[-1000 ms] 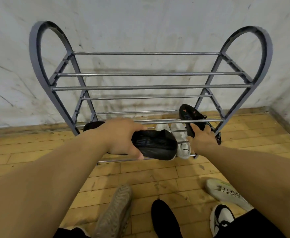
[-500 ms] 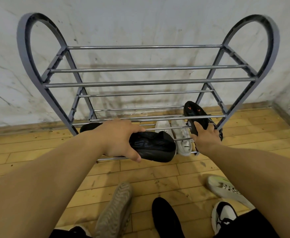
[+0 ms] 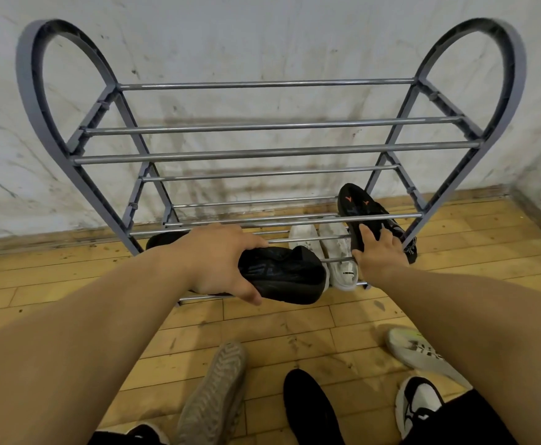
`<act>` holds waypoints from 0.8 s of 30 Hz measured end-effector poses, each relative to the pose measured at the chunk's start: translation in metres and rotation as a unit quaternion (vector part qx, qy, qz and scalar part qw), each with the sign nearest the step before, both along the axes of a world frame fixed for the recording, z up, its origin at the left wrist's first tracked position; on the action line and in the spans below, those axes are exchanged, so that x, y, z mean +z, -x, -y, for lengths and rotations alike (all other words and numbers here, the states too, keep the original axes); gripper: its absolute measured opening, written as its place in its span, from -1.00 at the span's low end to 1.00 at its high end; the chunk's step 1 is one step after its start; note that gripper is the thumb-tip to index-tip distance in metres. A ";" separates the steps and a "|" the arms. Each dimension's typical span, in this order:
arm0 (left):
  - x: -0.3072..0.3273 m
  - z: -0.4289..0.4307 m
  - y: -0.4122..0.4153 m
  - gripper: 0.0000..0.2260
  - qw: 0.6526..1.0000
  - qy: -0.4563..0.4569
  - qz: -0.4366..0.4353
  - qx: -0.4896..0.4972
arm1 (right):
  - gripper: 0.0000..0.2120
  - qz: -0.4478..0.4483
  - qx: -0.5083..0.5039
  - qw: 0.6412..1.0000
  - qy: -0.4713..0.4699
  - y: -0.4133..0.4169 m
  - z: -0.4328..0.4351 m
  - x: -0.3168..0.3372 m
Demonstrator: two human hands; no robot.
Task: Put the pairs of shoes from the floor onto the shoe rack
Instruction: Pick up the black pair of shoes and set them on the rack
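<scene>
Scuffed white wall (image 3: 262,33) backs a grey shoe rack (image 3: 262,152) with metal rods, standing on a wooden floor (image 3: 279,329).

By my reading the job is less than half done. A white pair (image 3: 338,248) sits on the bottom tier, and an orange-marked shoe (image 3: 357,202) is just beside it at the rack's right end. The upper tiers hold nothing. At least four shoes lie loose on the floor near the person: a tan shoe (image 3: 213,393) turned sole up, a dark shoe (image 3: 311,409), a black-and-white shoe (image 3: 418,399) and a pale shoe (image 3: 423,351).

The left hand (image 3: 214,261) grips a black shoe (image 3: 288,274), with the fingers over its top and the thumb underneath. It hangs at the front edge of the bottom tier, not yet set down. Its long axis runs left to right along the rods. I cannot tell which end is the toe.

The right hand (image 3: 380,255) rests on the orange-marked shoe, its fingers (image 3: 364,234) spread and fairly straight. That shoe lies front to back, tilted, its far end raised toward the wall and poking above a higher rod.

The white pair also lies front to back.
</scene>
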State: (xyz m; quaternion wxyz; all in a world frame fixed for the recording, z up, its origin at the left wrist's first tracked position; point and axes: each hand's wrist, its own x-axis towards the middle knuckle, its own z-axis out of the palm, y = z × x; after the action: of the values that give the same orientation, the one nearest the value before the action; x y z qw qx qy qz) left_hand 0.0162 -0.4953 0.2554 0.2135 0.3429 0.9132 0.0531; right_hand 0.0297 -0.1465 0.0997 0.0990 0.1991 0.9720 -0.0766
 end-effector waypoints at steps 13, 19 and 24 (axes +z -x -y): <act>0.017 0.005 -0.012 -0.13 1.000 -0.026 0.015 0.004 | 0.00 0.137 0.251 0.948 0.140 -0.068 0.041 0.143; 0.031 -0.014 -0.045 -0.20 0.995 -0.091 0.019 -0.032 | 0.01 0.060 0.336 0.917 0.205 -0.120 0.072 0.211; 0.036 -0.027 -0.070 -0.25 0.980 -0.186 0.069 -0.018 | -0.03 0.014 0.361 0.907 0.216 -0.138 0.080 0.206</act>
State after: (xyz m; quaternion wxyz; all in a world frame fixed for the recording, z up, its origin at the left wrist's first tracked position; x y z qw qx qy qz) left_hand 0.0861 -0.4684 0.2914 0.2096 0.3887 0.8642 0.2412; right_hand 0.1678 -0.2268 0.3060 0.1745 -0.1905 0.9356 -0.2406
